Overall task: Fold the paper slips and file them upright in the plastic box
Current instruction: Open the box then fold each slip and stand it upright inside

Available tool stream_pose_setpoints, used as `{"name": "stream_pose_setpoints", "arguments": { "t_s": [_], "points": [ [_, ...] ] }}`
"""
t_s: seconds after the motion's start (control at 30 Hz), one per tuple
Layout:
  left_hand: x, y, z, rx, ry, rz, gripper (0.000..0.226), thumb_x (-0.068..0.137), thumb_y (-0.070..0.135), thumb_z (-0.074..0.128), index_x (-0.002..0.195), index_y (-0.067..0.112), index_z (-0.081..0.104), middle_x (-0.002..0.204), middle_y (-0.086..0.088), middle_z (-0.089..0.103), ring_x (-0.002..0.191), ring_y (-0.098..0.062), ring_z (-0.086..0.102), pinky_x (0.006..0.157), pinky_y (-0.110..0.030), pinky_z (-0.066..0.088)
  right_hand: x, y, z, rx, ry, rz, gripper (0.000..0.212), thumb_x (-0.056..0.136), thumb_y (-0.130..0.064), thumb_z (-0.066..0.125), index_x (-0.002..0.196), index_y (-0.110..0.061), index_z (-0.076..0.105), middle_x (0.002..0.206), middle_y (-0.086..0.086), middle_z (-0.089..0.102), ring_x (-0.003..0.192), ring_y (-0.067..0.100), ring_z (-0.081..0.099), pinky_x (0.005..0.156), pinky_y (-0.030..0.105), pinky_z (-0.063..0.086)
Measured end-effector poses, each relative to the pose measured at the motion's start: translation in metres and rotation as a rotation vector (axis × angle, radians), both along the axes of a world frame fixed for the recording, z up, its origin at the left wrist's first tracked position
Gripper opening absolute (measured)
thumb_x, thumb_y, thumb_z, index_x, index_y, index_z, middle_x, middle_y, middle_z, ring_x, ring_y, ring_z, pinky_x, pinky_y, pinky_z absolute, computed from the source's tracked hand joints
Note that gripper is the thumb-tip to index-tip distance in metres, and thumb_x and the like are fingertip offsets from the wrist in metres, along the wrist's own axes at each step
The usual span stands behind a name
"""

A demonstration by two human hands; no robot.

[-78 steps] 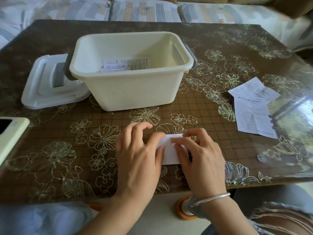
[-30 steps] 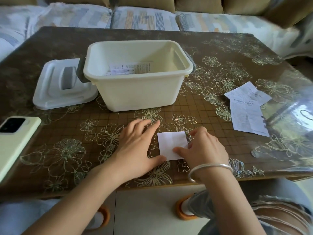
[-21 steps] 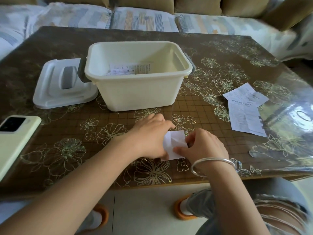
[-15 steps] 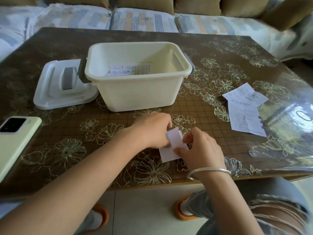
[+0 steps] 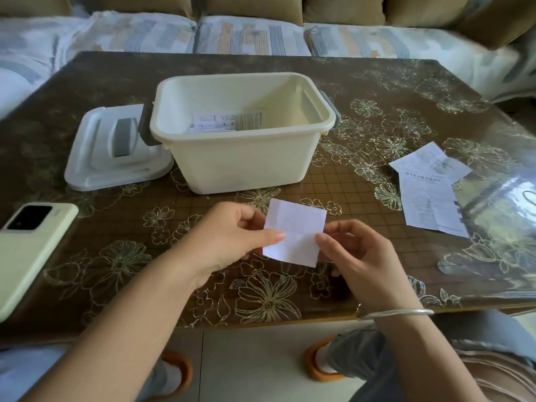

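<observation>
Paper slip [image 5: 294,233], folded to a near-square, appears held clear of the bench [image 5: 377,97] at lower centre of frame. Left hand [image 5: 229,236] pinches its left edge between thumb and fingers; right hand [image 5: 356,256] pinches its lower right edge likewise. Plastic box [image 5: 243,166] stands open directly beyond, toward upper centre, with the left hand nearer to it. Filed slips [image 5: 229,121] show inside at its left. Judgement: the slip should be turned parallel to those before lowering. Unfolded slips [image 5: 426,192] lie at right.

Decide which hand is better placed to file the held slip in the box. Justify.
Probably left: left hand and right hand both pinch the slip, but the left sits nearer the box and its filed slips.
</observation>
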State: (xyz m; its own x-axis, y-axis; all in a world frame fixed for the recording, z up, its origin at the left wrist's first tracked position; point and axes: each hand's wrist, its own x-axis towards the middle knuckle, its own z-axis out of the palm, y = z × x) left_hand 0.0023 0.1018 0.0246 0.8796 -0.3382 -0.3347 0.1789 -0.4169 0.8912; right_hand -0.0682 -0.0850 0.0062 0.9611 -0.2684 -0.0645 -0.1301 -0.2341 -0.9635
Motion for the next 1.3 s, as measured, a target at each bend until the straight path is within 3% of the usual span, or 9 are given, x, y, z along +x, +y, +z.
{"name": "stream_pose_setpoints", "arguments": {
  "t_s": [0.13, 0.27, 0.37, 0.57, 0.7, 0.83, 0.93, 1.1, 1.3],
  "points": [
    [-0.016, 0.009, -0.004, -0.144, 0.116, 0.023, 0.017, 0.083, 0.017, 0.073, 0.098, 0.009, 0.073, 0.082, -0.004, 0.073, 0.060, -0.008, 0.057, 0.054, -0.017, 0.045, -0.001, 0.012, 0.003, 0.209, 0.047, 0.103, 0.014, 0.086, -0.017, 0.064, 0.089, -0.005, 0.059, 0.061, 0.008, 0.069, 0.047, 0.016, 0.060, 0.042, 0.022, 0.047],
    [-0.019, 0.022, -0.003, -0.259, 0.147, 0.025, 0.020, 0.089, 0.011, 0.064, 0.108, 0.014, 0.070, 0.077, -0.008, 0.074, 0.062, -0.011, 0.066, 0.050, -0.018, 0.047, 0.003, 0.017, 0.006, 0.420, 0.135, 0.145, 0.022, 0.071, -0.023, 0.067, 0.084, -0.008, 0.059, 0.061, 0.011, 0.067, 0.048, 0.018, 0.062, 0.042, 0.023, 0.051],
    [-0.019, 0.028, -0.004, -0.346, 0.168, 0.012, 0.025, 0.081, 0.012, 0.066, 0.104, 0.013, 0.073, 0.077, -0.010, 0.073, 0.062, -0.014, 0.068, 0.050, -0.018, 0.049, 0.005, 0.017, 0.007, 0.600, 0.182, 0.170, 0.010, 0.066, -0.019, 0.069, 0.074, -0.014, 0.068, 0.063, 0.015, 0.063, 0.046, 0.018, 0.061, 0.043, 0.021, 0.051],
    [-0.019, 0.039, -0.004, -0.394, 0.083, -0.103, 0.018, 0.081, 0.008, 0.072, 0.092, 0.019, 0.080, 0.093, -0.005, 0.075, 0.081, -0.014, 0.065, 0.068, -0.019, 0.053, 0.006, 0.016, 0.013, 0.712, 0.243, 0.254, 0.014, 0.067, -0.010, 0.062, 0.070, -0.011, 0.075, 0.057, 0.016, 0.056, 0.046, 0.017, 0.060, 0.043, 0.021, 0.051],
    [-0.017, 0.043, 0.003, -0.215, -0.079, -0.156, 0.034, 0.088, -0.005, 0.060, 0.084, 0.023, 0.081, 0.091, -0.006, 0.075, 0.091, -0.032, 0.065, 0.081, -0.024, 0.054, 0.009, 0.018, 0.012, 0.622, 0.220, 0.284, 0.028, 0.081, 0.003, 0.057, 0.062, -0.010, 0.072, 0.059, 0.015, 0.060, 0.049, 0.018, 0.062, 0.046, 0.023, 0.052],
    [-0.013, 0.048, 0.015, -0.151, -0.160, -0.221, 0.020, 0.080, 0.030, 0.061, 0.089, 0.030, 0.080, 0.093, -0.005, 0.076, 0.101, -0.032, 0.066, 0.097, -0.048, 0.048, 0.015, 0.022, 0.021, 0.510, 0.191, 0.288, 0.022, 0.079, -0.012, 0.061, 0.060, -0.008, 0.072, 0.067, 0.013, 0.067, 0.059, 0.020, 0.065, 0.051, 0.024, 0.052],
    [-0.007, 0.053, 0.029, -0.079, -0.259, -0.282, 0.028, 0.081, 0.050, 0.056, 0.095, 0.038, 0.077, 0.092, -0.024, 0.071, 0.097, -0.049, 0.062, 0.088, -0.065, 0.046, 0.025, 0.023, 0.040, 0.262, 0.131, 0.379, 0.026, 0.071, -0.029, 0.075, 0.067, -0.005, 0.065, 0.064, 0.007, 0.067, 0.058, 0.015, 0.064, 0.051, 0.020, 0.051],
    [0.014, 0.055, 0.068, 0.013, -0.483, -0.274, 0.021, 0.085, 0.031, 0.058, 0.093, 0.037, 0.077, 0.097, 0.018, 0.073, 0.099, -0.008, 0.067, 0.089, -0.039, 0.053, 0.068, 0.024, 0.081, -0.233, 0.026, 0.546, 0.027, 0.069, -0.035, 0.075, 0.088, -0.021, 0.062, 0.064, 0.000, 0.071, 0.054, 0.018, 0.064, 0.052, 0.028, 0.050],
    [0.072, 0.068, 0.102, 0.090, -0.647, -0.174, 0.017, 0.088, 0.033, 0.059, 0.094, 0.037, 0.074, 0.103, 0.024, 0.070, 0.107, 0.001, 0.061, 0.091, -0.032, 0.050, 0.133, 0.031, 0.123, -0.441, -0.141, 0.586, 0.003, 0.082, -0.020, 0.073, 0.081, -0.017, 0.071, 0.067, -0.001, 0.073, 0.060, 0.013, 0.070, 0.065, 0.034, 0.060]
  ]
}}
